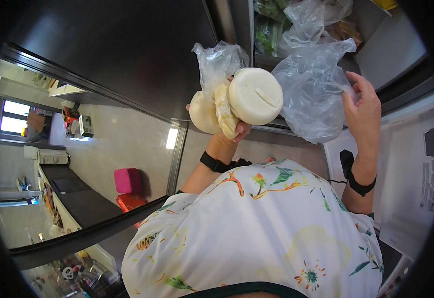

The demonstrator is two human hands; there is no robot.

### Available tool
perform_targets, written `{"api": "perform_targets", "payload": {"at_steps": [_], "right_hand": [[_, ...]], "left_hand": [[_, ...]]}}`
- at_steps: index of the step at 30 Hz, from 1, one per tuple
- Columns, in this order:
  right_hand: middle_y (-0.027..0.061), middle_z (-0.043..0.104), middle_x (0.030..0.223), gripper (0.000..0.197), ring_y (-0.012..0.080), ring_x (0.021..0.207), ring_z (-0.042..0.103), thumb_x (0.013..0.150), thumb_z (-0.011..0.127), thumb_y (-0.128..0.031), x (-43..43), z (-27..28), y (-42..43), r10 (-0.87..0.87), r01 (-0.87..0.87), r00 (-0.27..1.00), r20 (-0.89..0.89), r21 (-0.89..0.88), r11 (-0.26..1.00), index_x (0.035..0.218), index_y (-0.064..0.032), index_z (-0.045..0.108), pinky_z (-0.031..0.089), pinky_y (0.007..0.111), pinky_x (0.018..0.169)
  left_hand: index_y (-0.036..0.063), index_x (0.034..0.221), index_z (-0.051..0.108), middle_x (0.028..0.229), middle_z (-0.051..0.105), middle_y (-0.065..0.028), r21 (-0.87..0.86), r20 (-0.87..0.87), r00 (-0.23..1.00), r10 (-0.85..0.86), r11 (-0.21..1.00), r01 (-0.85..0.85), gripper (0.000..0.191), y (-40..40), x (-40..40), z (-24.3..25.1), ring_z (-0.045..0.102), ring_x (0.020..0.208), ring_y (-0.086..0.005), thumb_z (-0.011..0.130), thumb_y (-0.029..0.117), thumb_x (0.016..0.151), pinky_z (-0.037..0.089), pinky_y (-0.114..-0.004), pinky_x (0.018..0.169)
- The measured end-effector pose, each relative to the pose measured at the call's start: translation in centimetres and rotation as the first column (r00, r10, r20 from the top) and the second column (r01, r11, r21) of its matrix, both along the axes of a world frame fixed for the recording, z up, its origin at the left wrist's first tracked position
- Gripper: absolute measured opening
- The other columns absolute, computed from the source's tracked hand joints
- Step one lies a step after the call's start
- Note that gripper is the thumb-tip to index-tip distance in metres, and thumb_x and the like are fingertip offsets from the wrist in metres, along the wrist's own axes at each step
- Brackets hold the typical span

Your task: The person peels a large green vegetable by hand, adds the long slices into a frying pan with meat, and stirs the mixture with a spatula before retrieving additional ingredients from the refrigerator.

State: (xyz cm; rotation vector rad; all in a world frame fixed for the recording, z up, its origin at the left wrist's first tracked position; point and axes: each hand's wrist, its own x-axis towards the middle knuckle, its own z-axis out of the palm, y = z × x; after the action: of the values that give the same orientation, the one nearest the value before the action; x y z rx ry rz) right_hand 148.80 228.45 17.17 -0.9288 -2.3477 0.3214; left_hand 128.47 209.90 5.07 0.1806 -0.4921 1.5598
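My left hand (242,130) is gripping a cluster of pale food-like things from below and behind. The nearest is a smooth, round, white piece (256,97) with a short groove in its face. Beside it are a creamy, rounded piece (204,115) and a yellowish strip (223,108), partly under clear film. A crumpled clear plastic bag (220,61) rises behind them. My right hand (364,104) pinches the edge of a larger translucent plastic bag (313,93), which hangs just right of the white piece. Its contents, if any, cannot be made out.
An open refrigerator compartment ahead contains bagged green vegetables (269,35) and another plastic bag (306,22). A white inner door (399,149) stands at right, a dark panel (109,44) at left. A pink stool (127,180) is on the floor further left.
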Motion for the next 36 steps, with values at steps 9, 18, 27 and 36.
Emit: {"api": "perform_targets", "payload": {"at_steps": [9,18,27,36], "right_hand": [[0.0065,0.057,0.089,0.04,0.0094,0.064,0.047,0.08,0.055,-0.007,1.7,0.3,-0.9,-0.062,0.004,0.987,-0.145,-0.364,0.931,0.119,-0.0052,0.057,0.042,0.024,0.061],[0.0072,0.058,0.11,0.052,0.0059,0.068,0.05,0.082,0.054,-0.007,3.7,1.3,-6.3,-0.162,-0.06,0.949,-0.27,-0.661,0.748,0.133,-0.0125,0.045,0.043,0.019,0.051],[0.011,0.053,0.117,0.073,0.0118,0.081,0.057,0.082,0.067,-0.026,1.8,0.7,-11.1,-0.208,-0.231,0.894,-0.396,-0.807,0.544,0.143,-0.0153,0.028,0.047,0.021,0.054],[0.0036,0.054,0.112,0.081,0.0121,0.099,0.053,0.069,0.08,-0.021,1.6,-3.5,-9.7,-0.142,-0.604,0.738,-0.66,-0.739,0.297,0.135,-0.0066,0.036,0.05,0.025,0.069]], "left_hand": [[0.0172,0.131,0.045,0.122,0.055,-0.0174,0.087,0.115,0.984,0.135,0.986,-0.145,0.057,1.9,-0.2,-6.8,0.064,0.092,-0.0323,0.063,0.042,0.083,0.057,-0.036,0.049],[0.0155,0.132,0.045,0.117,0.058,-0.0164,0.161,0.091,0.967,-0.236,0.962,0.22,0.055,3.9,1.7,-6.6,0.066,0.085,-0.0315,0.056,0.045,0.087,0.054,-0.032,0.042],[0.0182,0.14,0.035,0.134,0.045,-0.017,0.242,-0.051,0.932,-0.359,0.901,0.361,0.092,4.7,3.5,-1.0,0.06,0.098,-0.041,0.061,0.07,0.069,0.055,-0.049,0.059],[0.0074,0.141,0.027,0.135,0.042,-0.0243,0.034,-0.204,0.963,-0.176,0.982,0.187,0.112,2.4,2.4,-1.3,0.052,0.109,-0.0463,0.073,0.068,0.059,0.048,-0.063,0.082]]}}
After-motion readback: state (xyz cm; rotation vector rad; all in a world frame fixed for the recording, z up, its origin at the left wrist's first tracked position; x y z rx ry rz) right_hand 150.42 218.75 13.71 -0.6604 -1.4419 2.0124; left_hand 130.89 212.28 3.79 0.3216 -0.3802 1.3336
